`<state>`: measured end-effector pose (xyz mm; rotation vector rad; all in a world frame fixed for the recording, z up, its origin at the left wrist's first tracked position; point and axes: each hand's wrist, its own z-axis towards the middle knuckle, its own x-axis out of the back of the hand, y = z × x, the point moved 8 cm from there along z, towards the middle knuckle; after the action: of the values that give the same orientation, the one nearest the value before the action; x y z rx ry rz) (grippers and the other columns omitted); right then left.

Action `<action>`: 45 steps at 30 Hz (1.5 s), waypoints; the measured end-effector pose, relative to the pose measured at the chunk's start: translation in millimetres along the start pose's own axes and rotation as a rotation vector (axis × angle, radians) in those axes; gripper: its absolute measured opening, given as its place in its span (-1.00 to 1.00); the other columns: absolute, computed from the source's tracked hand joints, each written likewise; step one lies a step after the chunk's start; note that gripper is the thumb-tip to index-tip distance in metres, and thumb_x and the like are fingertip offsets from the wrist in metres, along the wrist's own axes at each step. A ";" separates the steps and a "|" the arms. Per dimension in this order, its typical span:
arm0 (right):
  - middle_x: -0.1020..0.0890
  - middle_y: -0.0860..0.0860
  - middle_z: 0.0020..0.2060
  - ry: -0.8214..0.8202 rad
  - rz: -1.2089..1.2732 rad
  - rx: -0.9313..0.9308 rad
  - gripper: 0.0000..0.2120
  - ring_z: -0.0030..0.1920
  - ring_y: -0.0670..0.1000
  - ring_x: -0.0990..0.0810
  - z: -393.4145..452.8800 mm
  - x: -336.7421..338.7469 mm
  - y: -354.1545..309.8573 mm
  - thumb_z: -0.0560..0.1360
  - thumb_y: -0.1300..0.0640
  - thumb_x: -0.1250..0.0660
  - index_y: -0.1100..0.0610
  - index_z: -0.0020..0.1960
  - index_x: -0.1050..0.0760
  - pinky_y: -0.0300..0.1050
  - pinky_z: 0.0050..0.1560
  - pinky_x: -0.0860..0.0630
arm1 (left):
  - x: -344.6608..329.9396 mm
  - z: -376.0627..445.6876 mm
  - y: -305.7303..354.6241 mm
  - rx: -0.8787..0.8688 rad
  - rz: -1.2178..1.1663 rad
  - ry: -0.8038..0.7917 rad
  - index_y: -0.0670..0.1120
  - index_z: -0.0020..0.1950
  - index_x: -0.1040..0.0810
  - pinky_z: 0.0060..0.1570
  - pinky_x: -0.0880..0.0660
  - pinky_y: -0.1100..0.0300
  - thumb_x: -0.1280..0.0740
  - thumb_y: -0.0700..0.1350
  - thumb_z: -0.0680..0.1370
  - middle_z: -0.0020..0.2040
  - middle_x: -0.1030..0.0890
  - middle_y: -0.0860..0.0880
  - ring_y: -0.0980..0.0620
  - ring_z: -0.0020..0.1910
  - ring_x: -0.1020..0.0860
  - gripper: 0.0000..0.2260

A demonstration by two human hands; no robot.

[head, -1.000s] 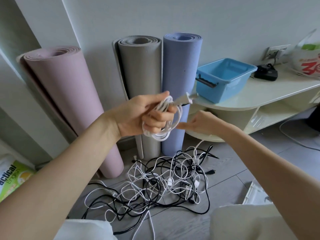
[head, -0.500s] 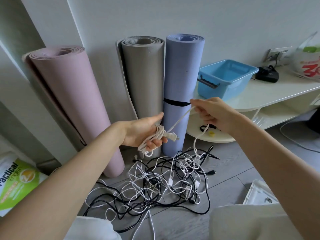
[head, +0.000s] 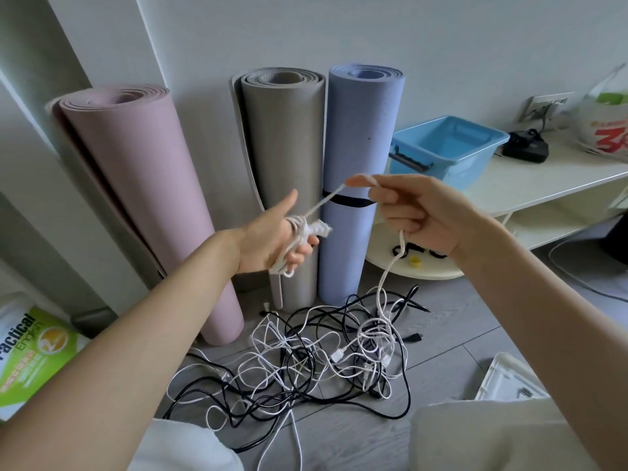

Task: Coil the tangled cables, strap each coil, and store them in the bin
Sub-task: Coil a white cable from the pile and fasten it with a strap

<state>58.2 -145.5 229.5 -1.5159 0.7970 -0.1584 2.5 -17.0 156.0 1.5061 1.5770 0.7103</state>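
We are early in the job. Our left hand (head: 272, 239) curls its fingers round a small coil of thin white cable (head: 299, 232), only a few loops so far, while our right hand (head: 411, 212) pinches the same cable's free run, which trails down into the tangled heap of black and white cables (head: 306, 362) on the grey floor. Nothing is strapped yet, and the light blue plastic bin (head: 445, 147) on the white shelf looks empty.

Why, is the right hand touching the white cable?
Touching. The head view shows the right hand pinching the white cable, which runs through its fingers.
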 end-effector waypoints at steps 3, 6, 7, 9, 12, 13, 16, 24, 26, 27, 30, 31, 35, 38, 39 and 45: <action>-0.28 -0.08 -0.51 -0.175 -0.171 -0.079 -0.63 -0.62 -0.19 -0.09 -6.4 -20.1 9.6 0.49 0.14 -0.11 0.23 0.25 -0.43 -0.36 -0.64 0.00 | 34.3 0.8 21.1 -0.241 -0.289 0.301 -0.12 -0.16 -0.38 -0.50 -0.20 0.31 0.14 0.33 0.56 -0.48 -0.34 0.00 0.14 -0.62 -0.24 -0.42; -0.23 -0.08 -0.53 -0.281 -0.325 -0.134 -0.71 -0.57 -0.15 -0.06 -9.8 -31.4 22.3 0.52 0.11 -0.13 0.18 0.09 -0.55 -0.31 -0.59 0.03 | 55.0 -9.3 31.6 -0.375 -0.466 0.474 -0.11 -0.25 -0.37 -0.41 -0.17 0.24 0.11 0.30 0.57 -0.51 -0.33 0.00 0.12 -0.64 -0.23 -0.45; -0.22 -0.08 -0.54 -0.304 -0.370 -0.162 -0.73 -0.57 -0.15 -0.07 -10.3 -34.0 28.9 0.52 0.08 -0.14 0.16 -0.01 -0.58 -0.30 -0.58 0.03 | 57.9 -11.9 35.6 -0.418 -0.526 0.501 -0.11 -0.26 -0.37 -0.41 -0.17 0.23 0.10 0.29 0.57 -0.53 -0.33 0.00 0.11 -0.64 -0.24 -0.45; -0.21 -0.09 -0.57 -0.313 -0.502 -0.247 -0.72 -0.58 -0.15 -0.08 -10.0 -35.3 46.6 0.52 0.02 -0.15 0.15 -0.20 -0.54 -0.29 -0.57 0.03 | 58.0 -16.4 47.3 -0.524 -0.661 0.514 -0.14 -0.25 -0.40 -0.43 -0.20 0.23 0.05 0.27 0.57 -0.55 -0.32 -0.01 0.10 -0.63 -0.25 -0.46; -0.16 -0.11 -0.61 -0.242 -0.688 -0.401 -0.57 -0.60 -0.15 -0.04 -6.2 -26.5 75.9 0.60 -0.05 -0.07 0.11 -0.38 -0.34 -0.30 -0.56 0.05 | 39.7 -21.2 69.9 -0.653 -0.785 0.394 -0.13 -0.26 -0.36 -0.43 -0.22 0.26 0.04 0.28 0.56 -0.49 -0.26 0.01 0.10 -0.56 -0.25 -0.48; -0.15 -0.12 -0.61 -0.229 -0.713 -0.445 -0.53 -0.61 -0.15 -0.04 -5.0 -23.7 84.5 0.61 -0.08 -0.03 0.10 -0.41 -0.27 -0.30 -0.56 0.06 | 28.1 -22.7 77.1 -0.672 -0.797 0.313 -0.13 -0.25 -0.35 -0.41 -0.24 0.27 0.04 0.29 0.56 -0.45 -0.27 0.01 0.10 -0.54 -0.26 -0.48; -0.13 -0.11 -0.62 -0.198 -0.767 -0.510 -0.50 -0.62 -0.14 -0.02 0.8 -15.4 99.4 0.61 -0.15 0.02 0.09 -0.43 -0.17 -0.29 -0.56 0.05 | -16.0 -28.8 90.5 -0.655 -0.737 0.039 -0.18 -0.18 -0.42 -0.48 -0.28 0.30 0.08 0.32 0.53 -0.42 -0.32 0.01 0.12 -0.54 -0.29 -0.40; -0.14 -0.03 -0.59 0.175 -1.113 -0.408 -0.43 -0.54 -0.02 -0.05 -1.0 43.3 58.4 0.39 -0.25 -0.34 0.05 -0.48 -0.11 -0.27 -0.49 -0.03 | -73.9 -39.3 52.4 -0.240 -0.202 -0.371 -0.21 -0.22 -0.54 -0.63 -0.04 0.36 0.13 0.29 0.54 -0.59 -0.26 0.07 0.16 -0.64 -0.01 -0.31; -0.15 -0.04 -0.61 0.242 -1.184 -0.391 -0.50 -0.52 -0.01 -0.08 -4.3 54.2 49.7 0.41 -0.10 -0.37 0.07 -0.46 -0.14 -0.28 -0.54 -0.08 | -76.7 -41.5 27.3 -0.044 -0.009 -0.442 -0.21 -0.22 -0.54 -0.64 -0.09 0.44 0.10 0.26 0.53 -0.59 -0.29 0.07 0.21 -0.68 -0.06 -0.36; -0.16 -0.03 -0.61 0.269 -1.197 -0.375 -0.53 -0.51 0.00 -0.10 -5.5 58.0 45.8 0.41 -0.06 -0.38 0.07 -0.44 -0.15 -0.28 -0.55 -0.11 | -75.8 -42.3 16.8 0.034 0.083 -0.454 -0.21 -0.21 -0.53 -0.65 -0.13 0.46 0.08 0.26 0.53 -0.58 -0.29 0.07 0.23 -0.69 -0.11 -0.38; -0.16 0.02 -0.52 0.342 -1.222 -0.301 -0.42 -0.48 0.02 -0.11 -8.3 66.5 32.9 0.31 -0.22 -0.44 0.04 -0.43 -0.09 -0.23 -0.47 -0.10 | -60.8 -41.3 -4.3 0.196 0.313 -0.367 -0.22 -0.21 -0.45 -0.67 -0.16 0.44 0.07 0.27 0.51 -0.55 -0.29 0.06 0.25 -0.68 -0.14 -0.41; -0.17 0.01 -0.51 0.366 -1.208 -0.281 -0.42 -0.47 0.01 -0.10 -10.2 67.9 28.5 0.29 -0.24 -0.45 0.04 -0.45 -0.10 -0.22 -0.47 -0.08 | -53.1 -39.2 -9.2 0.233 0.358 -0.313 -0.22 -0.21 -0.43 -0.68 -0.15 0.44 0.08 0.27 0.52 -0.55 -0.28 0.06 0.25 -0.69 -0.14 -0.41; -0.26 -0.05 -0.57 0.440 -0.927 -0.133 -0.59 -0.53 -0.04 -0.10 -10.2 69.2 9.6 0.36 -0.11 -0.46 0.09 -0.43 -0.35 -0.28 -0.52 -0.05 | -17.3 -22.4 -25.1 0.293 0.417 -0.072 -0.21 -0.15 -0.41 -0.68 -0.16 0.40 0.18 0.29 0.56 -0.53 -0.27 0.03 0.21 -0.68 -0.16 -0.36; -0.17 -0.10 -0.60 0.381 -0.672 0.012 -0.58 -0.54 -0.08 -0.06 -6.1 57.1 -3.1 0.45 0.00 -0.38 0.04 -0.42 -0.21 -0.24 -0.51 0.02 | 9.8 -8.1 -19.9 0.177 0.306 0.113 -0.20 -0.13 -0.40 -0.62 -0.23 0.33 0.21 0.32 0.56 -0.50 -0.33 0.01 0.15 -0.63 -0.24 -0.35; -0.16 -0.10 -0.59 0.372 -0.624 0.032 -0.58 -0.55 -0.09 -0.06 -5.6 52.9 -4.8 0.49 0.02 -0.34 0.03 -0.41 -0.19 -0.24 -0.51 0.03 | 16.2 -4.7 -15.3 0.126 0.246 0.162 -0.18 -0.15 -0.39 -0.59 -0.25 0.31 0.21 0.32 0.56 -0.50 -0.35 0.00 0.13 -0.62 -0.26 -0.35; -0.13 -0.08 -0.56 0.167 -0.469 -0.069 -0.65 -0.60 -0.12 -0.05 2.2 21.0 5.1 0.51 0.16 0.01 0.12 -0.44 -0.26 -0.30 -0.60 0.01 | 43.1 3.2 7.8 -0.091 -0.252 0.486 -0.14 -0.31 -0.32 -0.55 -0.21 0.35 0.18 0.27 0.59 -0.57 -0.33 -0.01 0.11 -0.71 -0.25 -0.42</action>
<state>73.1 -154.9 216.9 -1.7526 0.5678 -0.6173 11.6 25.8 153.3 1.0877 2.0181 1.0365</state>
